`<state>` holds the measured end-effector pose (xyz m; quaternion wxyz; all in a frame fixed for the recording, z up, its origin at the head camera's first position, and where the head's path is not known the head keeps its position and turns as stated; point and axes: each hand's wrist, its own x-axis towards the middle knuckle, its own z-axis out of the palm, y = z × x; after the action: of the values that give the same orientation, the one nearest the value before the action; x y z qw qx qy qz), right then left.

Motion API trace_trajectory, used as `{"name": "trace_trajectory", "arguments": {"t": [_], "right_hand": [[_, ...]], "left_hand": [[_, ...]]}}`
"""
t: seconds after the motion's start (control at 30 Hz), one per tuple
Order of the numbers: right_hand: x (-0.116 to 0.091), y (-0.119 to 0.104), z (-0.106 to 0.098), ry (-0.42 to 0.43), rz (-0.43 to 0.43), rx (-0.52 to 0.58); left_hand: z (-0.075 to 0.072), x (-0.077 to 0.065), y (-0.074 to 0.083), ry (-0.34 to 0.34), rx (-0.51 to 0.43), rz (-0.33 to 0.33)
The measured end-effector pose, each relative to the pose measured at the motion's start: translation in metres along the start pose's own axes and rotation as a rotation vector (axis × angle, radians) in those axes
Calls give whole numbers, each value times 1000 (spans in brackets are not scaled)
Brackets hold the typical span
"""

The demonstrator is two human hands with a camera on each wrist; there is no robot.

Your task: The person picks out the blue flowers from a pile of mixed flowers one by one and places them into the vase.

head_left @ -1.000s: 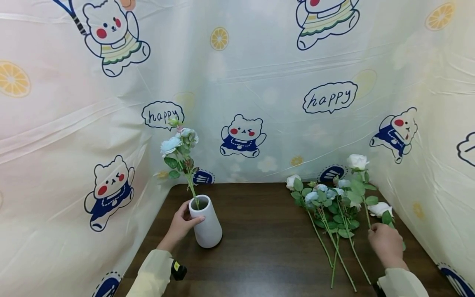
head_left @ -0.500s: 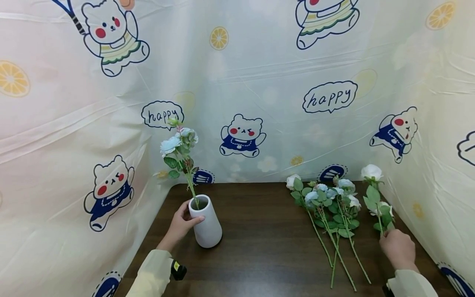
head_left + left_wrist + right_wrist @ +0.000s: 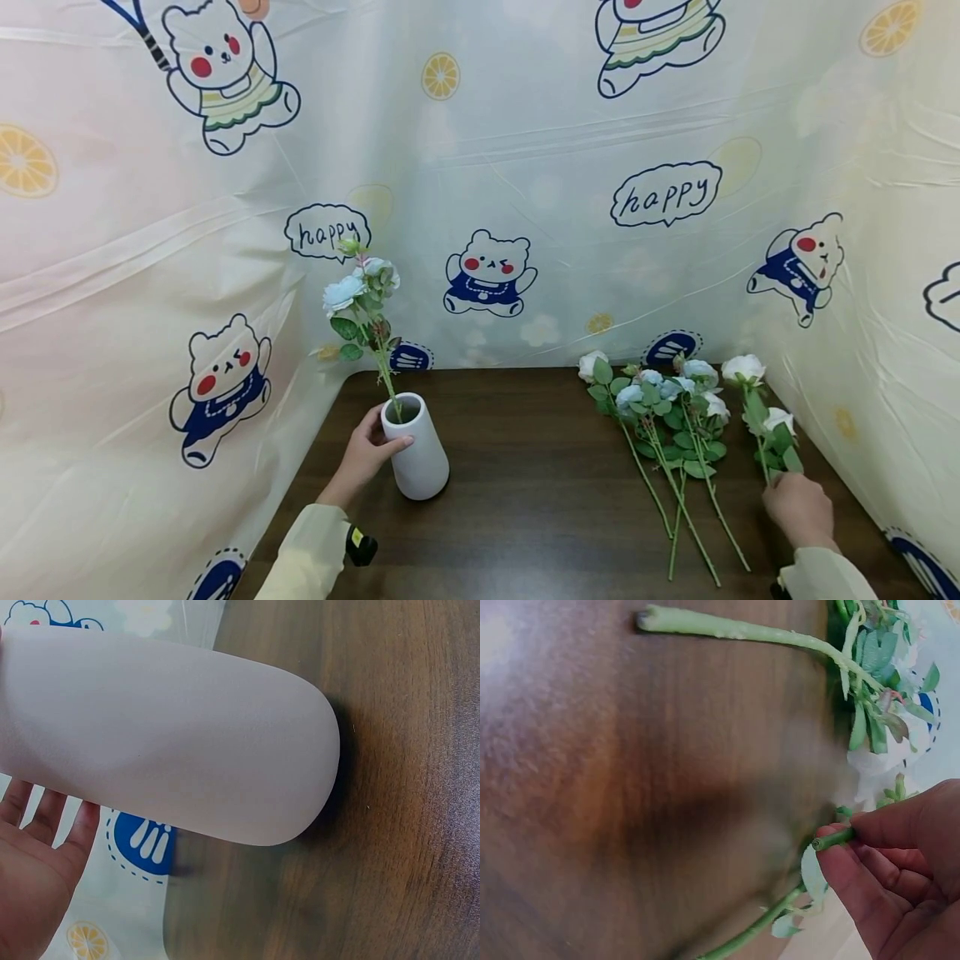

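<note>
My left hand (image 3: 369,452) holds the white vase (image 3: 422,463) near its mouth, thumb over the front rim. The vase stands upright on the table, with blue artificial roses (image 3: 347,295) leaning up out of it. At the right side, my right hand (image 3: 799,510) pinches the green stem (image 3: 834,838) of a white rose (image 3: 744,367) between thumb and forefinger; the cut end pokes out in the right wrist view. Right beside that bloom is another white rose (image 3: 778,419), partly hidden by leaves and the hand. In the left wrist view the vase (image 3: 180,735) fills the middle.
Left of my right hand lie several blue roses (image 3: 651,390) and white roses (image 3: 592,367), their bare stems (image 3: 680,500) crossing toward the front. The dark wooden table (image 3: 525,467) meets a printed cloth (image 3: 555,275) behind and at both sides.
My right hand has moved right with the white rose, away from the other flowers, then lowered it slightly. The left hand and vase have stayed in place.
</note>
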<state>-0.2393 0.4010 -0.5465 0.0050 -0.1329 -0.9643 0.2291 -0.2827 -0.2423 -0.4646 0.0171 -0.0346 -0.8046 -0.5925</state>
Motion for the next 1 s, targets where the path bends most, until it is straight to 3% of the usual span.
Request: {"name": "trace_trajectory", "arguments": {"t": [0.7,1.0], "right_hand": [[-1,-4,14,-41,-21,13],[-2,-2,18,7,-50,-3]], "left_hand": [[0,0,-1,3,18,3],[-1,0,-2,2,19,0]]}}
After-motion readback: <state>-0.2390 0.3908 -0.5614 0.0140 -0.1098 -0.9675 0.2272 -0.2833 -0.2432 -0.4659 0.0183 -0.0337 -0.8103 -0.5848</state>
